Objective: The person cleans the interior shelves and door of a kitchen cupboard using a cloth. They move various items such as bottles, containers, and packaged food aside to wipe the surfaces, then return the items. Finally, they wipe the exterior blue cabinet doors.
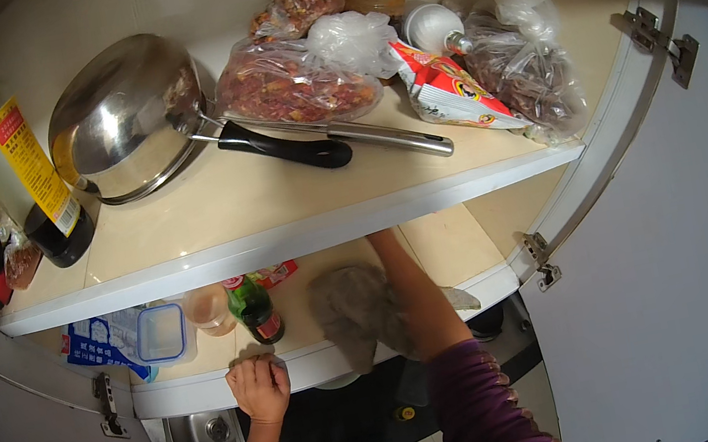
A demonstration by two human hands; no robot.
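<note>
My left hand rests at the white front edge of the lower cabinet shelf, fingers curled together and nothing visible in them. Just beyond it a green glass bottle with a red label stands upright. My right forearm, in a purple sleeve, reaches over the lower shelf and under the upper shelf, which hides the right hand. Beside that forearm a crumpled grey-brown cloth lies on the lower shelf and droops over its edge. A clear plastic container with a blue rim sits left of the bottle.
Above are a steel pan, its handle pointing right, a tall sauce bottle, a bag of dried red chillies, a light bulb and a red-and-white packet. Open doors flank the cabinet. Below lies a steel sink.
</note>
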